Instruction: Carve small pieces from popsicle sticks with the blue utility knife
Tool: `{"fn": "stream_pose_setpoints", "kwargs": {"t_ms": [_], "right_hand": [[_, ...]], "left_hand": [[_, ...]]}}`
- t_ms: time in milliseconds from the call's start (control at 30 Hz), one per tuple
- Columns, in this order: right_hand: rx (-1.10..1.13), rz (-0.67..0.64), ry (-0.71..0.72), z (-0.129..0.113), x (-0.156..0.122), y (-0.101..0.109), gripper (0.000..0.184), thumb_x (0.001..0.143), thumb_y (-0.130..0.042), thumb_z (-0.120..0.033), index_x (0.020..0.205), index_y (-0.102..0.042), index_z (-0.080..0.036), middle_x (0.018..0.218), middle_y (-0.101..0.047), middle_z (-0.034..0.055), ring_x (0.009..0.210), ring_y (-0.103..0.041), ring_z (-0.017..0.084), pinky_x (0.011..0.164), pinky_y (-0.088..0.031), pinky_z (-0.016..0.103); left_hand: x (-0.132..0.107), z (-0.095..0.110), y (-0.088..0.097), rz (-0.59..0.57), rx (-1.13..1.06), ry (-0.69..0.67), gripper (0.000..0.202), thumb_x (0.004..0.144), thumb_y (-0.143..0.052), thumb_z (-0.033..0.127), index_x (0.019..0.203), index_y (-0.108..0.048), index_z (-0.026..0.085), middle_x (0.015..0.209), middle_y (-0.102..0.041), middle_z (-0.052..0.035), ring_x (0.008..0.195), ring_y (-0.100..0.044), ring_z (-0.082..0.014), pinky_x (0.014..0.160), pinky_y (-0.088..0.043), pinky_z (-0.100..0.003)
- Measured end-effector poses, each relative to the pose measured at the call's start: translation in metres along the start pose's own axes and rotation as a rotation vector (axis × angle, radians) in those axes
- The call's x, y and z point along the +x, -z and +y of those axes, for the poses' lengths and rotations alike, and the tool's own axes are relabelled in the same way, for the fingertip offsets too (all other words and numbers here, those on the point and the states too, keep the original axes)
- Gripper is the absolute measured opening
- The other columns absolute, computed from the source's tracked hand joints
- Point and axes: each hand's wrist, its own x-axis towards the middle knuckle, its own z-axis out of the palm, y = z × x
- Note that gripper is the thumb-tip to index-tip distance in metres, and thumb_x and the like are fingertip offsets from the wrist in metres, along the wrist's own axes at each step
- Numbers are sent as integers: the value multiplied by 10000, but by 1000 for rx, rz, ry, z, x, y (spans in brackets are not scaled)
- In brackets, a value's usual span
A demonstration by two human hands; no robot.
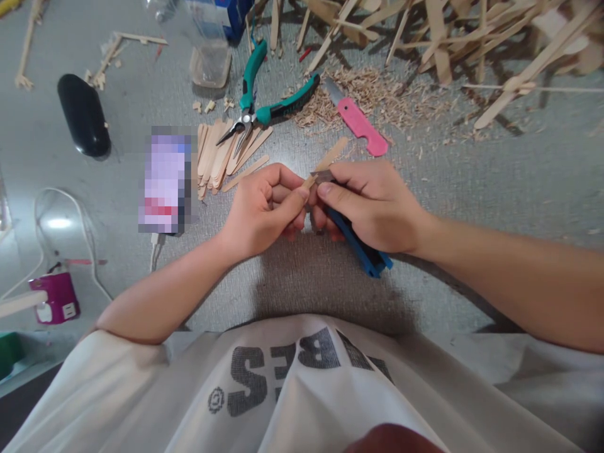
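Head view: the left hand (264, 207) is clenched on 1 wooden stick (331, 155), pinching its near end between the thumb and fingers (289, 200). The stick slants up and away to the right. The right hand (372, 201) is closed around a blue utility knife (361, 248), and the knife's blade (323, 177) lies against the stick just beside the left thumb. The 2 hands touch at the fingertips, over a grey surface (495, 170).

The teal pliers (264, 104) lie open on that surface, and the held stick sits below them, nearer the person. Under the pliers' nose is a pile of flat sticks (218, 157). Just right of the pliers is a pink knife (361, 124), lying amid wood shavings (387, 94). Farther right and above is a heap of long sticks (472, 31). Up and left of the pliers stands a clear plastic bottle (207, 47). Well to their left lies a black oval case (83, 115).
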Motion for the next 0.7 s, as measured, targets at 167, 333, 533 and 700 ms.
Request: {"fn": "stream_pose_setpoints", "kwargs": {"t_ms": [167,333,533,700], "right_hand": [[16,20,-47,0,1,-1,517,1106,-733,-564,732,-634,-221,613,-661,-6,442,-583,112,429,-456,268],[-12,42,-79,0,3,-2,578,1111,-726,-555,655,-619,-217,584,-645,8,438,-574,110,416,-447,262],[-135,103,-39,-1,-1,-6,549,1151,-677,-306,613,-631,-208,545,-631,-12,404,-550,87,408,-414,246],[-329,172,34,2,-4,-7,554,1130,-669,-249,579,-633,-218,500,-619,-16,412,-553,99,449,-390,267]], "left_hand": [[-3,-4,-4,46,-2,-64,366,965,-876,407,839,-579,233,578,-706,47,413,-582,-82,414,-467,-191],[-8,-11,-7,94,74,-120,370,992,-862,450,851,-601,229,595,-722,40,433,-614,-93,416,-447,-198],[-11,-19,-10,109,132,-227,312,1037,-805,395,864,-620,214,592,-709,41,447,-586,-71,434,-409,-188],[-13,-20,-11,93,111,-213,359,1055,-793,452,856,-611,214,568,-682,42,426,-555,-69,415,-369,-190]]}}
